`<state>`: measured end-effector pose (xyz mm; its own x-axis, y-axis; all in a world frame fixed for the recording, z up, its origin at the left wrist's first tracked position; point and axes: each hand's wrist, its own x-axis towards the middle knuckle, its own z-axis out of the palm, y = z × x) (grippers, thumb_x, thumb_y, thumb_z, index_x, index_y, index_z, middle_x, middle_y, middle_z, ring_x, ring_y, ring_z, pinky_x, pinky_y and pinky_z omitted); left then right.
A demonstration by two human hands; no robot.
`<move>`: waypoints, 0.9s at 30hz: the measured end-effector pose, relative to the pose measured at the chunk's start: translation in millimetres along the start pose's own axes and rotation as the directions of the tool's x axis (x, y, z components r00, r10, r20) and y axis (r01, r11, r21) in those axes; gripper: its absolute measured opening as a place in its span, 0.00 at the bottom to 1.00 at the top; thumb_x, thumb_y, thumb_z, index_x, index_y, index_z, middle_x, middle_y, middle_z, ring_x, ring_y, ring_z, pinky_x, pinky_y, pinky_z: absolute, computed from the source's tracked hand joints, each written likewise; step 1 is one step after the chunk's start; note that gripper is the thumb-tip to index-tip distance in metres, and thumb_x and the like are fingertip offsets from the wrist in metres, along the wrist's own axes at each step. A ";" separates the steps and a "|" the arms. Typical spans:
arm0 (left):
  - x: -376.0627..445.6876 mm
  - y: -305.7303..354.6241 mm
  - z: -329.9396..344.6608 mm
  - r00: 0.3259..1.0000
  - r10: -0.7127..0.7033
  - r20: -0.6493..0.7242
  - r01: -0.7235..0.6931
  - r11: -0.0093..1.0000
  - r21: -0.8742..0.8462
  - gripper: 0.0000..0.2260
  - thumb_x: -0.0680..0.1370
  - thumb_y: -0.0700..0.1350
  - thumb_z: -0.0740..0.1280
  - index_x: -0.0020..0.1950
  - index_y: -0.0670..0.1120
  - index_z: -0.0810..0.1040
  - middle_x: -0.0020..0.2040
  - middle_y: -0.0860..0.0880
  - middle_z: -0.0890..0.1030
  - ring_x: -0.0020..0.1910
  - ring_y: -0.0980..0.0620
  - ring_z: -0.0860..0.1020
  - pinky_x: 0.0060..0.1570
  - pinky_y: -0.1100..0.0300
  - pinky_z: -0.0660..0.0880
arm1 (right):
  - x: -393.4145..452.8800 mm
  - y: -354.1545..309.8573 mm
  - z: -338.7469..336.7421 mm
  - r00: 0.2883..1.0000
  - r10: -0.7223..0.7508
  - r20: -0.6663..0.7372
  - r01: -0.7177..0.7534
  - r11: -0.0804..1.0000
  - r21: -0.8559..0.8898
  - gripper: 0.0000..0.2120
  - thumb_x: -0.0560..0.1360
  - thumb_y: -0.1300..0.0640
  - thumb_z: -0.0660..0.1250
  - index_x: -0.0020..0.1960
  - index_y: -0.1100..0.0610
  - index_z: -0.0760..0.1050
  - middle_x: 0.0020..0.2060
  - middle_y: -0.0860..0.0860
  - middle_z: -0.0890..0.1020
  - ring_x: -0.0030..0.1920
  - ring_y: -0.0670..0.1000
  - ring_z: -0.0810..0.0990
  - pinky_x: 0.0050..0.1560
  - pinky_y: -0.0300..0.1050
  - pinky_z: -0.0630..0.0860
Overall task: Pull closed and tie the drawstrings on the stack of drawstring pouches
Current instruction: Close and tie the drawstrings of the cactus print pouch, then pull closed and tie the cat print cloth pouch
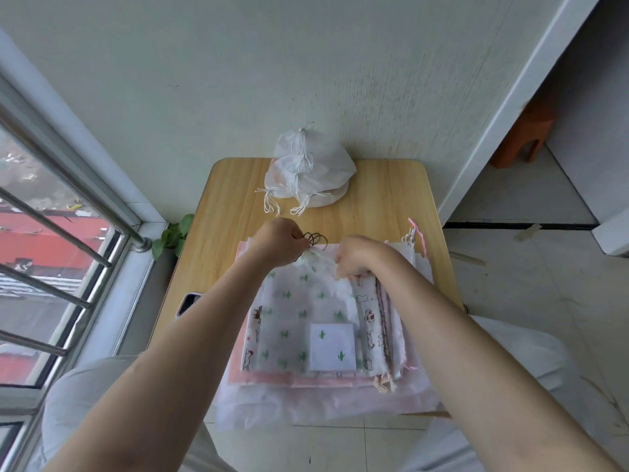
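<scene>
A stack of flat drawstring pouches (391,335) lies on the near half of the small wooden table (384,202). On top is a white pouch printed with green cactuses (303,311); its far mouth is gathered. My left hand (277,241) pinches the pouch's dark brown drawstring loops (315,238) at the gathered mouth. Just to the right, my right hand (355,257) grips the bunched mouth fabric. A pile of white pouches with tied cords (313,172) sits at the table's far edge.
A phone (187,303) lies at the table's left edge. Green plant leaves (173,235) show beside the table near the window bars (68,240). A wall stands behind the table. An orange stool (526,137) is on the floor at the far right.
</scene>
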<state>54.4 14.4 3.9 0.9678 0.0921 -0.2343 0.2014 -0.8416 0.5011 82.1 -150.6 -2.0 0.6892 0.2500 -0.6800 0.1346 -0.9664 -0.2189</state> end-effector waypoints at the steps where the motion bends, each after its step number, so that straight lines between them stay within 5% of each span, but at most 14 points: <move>1: 6.1 -0.8 -2.6 0.999 -0.027 -0.022 0.026 0.999 -0.037 0.10 0.75 0.47 0.68 0.45 0.40 0.82 0.41 0.45 0.83 0.41 0.47 0.79 0.43 0.52 0.78 | 6.7 -0.3 -6.5 0.996 0.039 -0.085 -0.039 0.999 0.010 0.07 0.72 0.64 0.67 0.48 0.63 0.81 0.35 0.55 0.79 0.28 0.53 0.73 0.29 0.38 0.68; 3: 24.2 -0.7 -11.5 0.991 -0.096 -0.088 0.083 0.987 -0.139 0.13 0.75 0.47 0.67 0.40 0.37 0.79 0.36 0.41 0.81 0.34 0.45 0.77 0.36 0.52 0.75 | 20.5 -3.7 -31.3 0.929 0.077 -0.361 -0.042 0.994 0.103 0.05 0.73 0.65 0.63 0.44 0.61 0.79 0.42 0.57 0.82 0.35 0.56 0.80 0.33 0.39 0.69; 5: 40.8 1.8 -19.3 0.970 -0.194 -0.144 0.138 0.935 -0.327 0.13 0.76 0.46 0.65 0.35 0.38 0.77 0.32 0.42 0.79 0.30 0.48 0.75 0.32 0.57 0.71 | 29.7 -13.2 -58.9 0.785 0.052 -0.617 0.044 0.989 0.139 0.09 0.76 0.66 0.59 0.51 0.60 0.77 0.49 0.59 0.82 0.49 0.60 0.81 0.40 0.42 0.69; 8: 60.4 6.3 -23.7 0.925 -0.350 -0.149 0.210 0.796 -0.568 0.13 0.77 0.43 0.63 0.32 0.43 0.76 0.31 0.46 0.79 0.25 0.52 0.73 0.29 0.62 0.67 | 33.2 -35.2 -85.4 0.687 -0.155 -0.709 0.250 0.968 0.030 0.22 0.75 0.70 0.54 0.68 0.59 0.64 0.44 0.59 0.75 0.45 0.60 0.76 0.38 0.48 0.67; 10: 65.6 6.7 -19.0 0.921 -0.381 -0.083 0.249 0.737 -0.629 0.12 0.78 0.41 0.63 0.34 0.43 0.76 0.31 0.48 0.79 0.25 0.53 0.73 0.27 0.62 0.66 | 35.2 -40.6 -83.9 0.691 -0.221 -0.688 0.301 0.954 -0.004 0.26 0.75 0.71 0.54 0.71 0.57 0.60 0.42 0.56 0.73 0.39 0.57 0.74 0.34 0.49 0.68; 14: 64.7 0.6 -8.1 0.930 -0.364 -0.053 0.269 0.772 -0.575 0.10 0.78 0.43 0.64 0.38 0.44 0.78 0.34 0.48 0.82 0.28 0.52 0.76 0.28 0.61 0.69 | 43.6 -24.0 -60.4 0.747 -0.160 -0.646 0.275 0.958 0.081 0.14 0.78 0.65 0.59 0.62 0.57 0.72 0.51 0.54 0.78 0.46 0.54 0.77 0.43 0.48 0.76; 18: 41.8 -6.9 10.9 0.955 -0.251 -0.157 0.185 0.920 -0.345 0.08 0.76 0.45 0.65 0.41 0.42 0.79 0.36 0.46 0.81 0.33 0.49 0.77 0.36 0.59 0.72 | 33.6 -1.5 -32.3 0.803 -0.094 -0.588 0.201 0.972 0.119 0.07 0.78 0.60 0.60 0.50 0.57 0.76 0.47 0.53 0.81 0.43 0.54 0.79 0.45 0.51 0.79; 22: 1.8 -7.1 42.8 0.983 0.068 0.169 -0.067 0.998 -0.015 0.02 0.75 0.44 0.71 0.43 0.49 0.82 0.41 0.55 0.82 0.40 0.57 0.81 0.42 0.62 0.80 | 10.2 12.2 -1.5 0.918 -0.068 -0.391 0.104 0.992 0.072 0.10 0.75 0.66 0.59 0.37 0.58 0.73 0.31 0.54 0.76 0.27 0.53 0.74 0.32 0.44 0.74; 27: -23.3 -15.5 72.4 0.990 0.111 0.082 -0.129 0.956 0.263 0.08 0.73 0.47 0.71 0.52 0.54 0.81 0.49 0.54 0.79 0.49 0.53 0.77 0.53 0.57 0.76 | -5.8 21.8 32.3 0.967 -0.017 -0.254 0.015 1.000 -0.008 0.11 0.73 0.68 0.61 0.46 0.59 0.80 0.40 0.53 0.81 0.34 0.52 0.78 0.35 0.41 0.74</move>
<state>17.7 -13.3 -58.8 0.9684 -0.0459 -0.2451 0.0281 -0.9565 0.2904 58.1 -171.2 -25.5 0.8453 0.2426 -0.4759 0.1505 -0.9630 -0.2237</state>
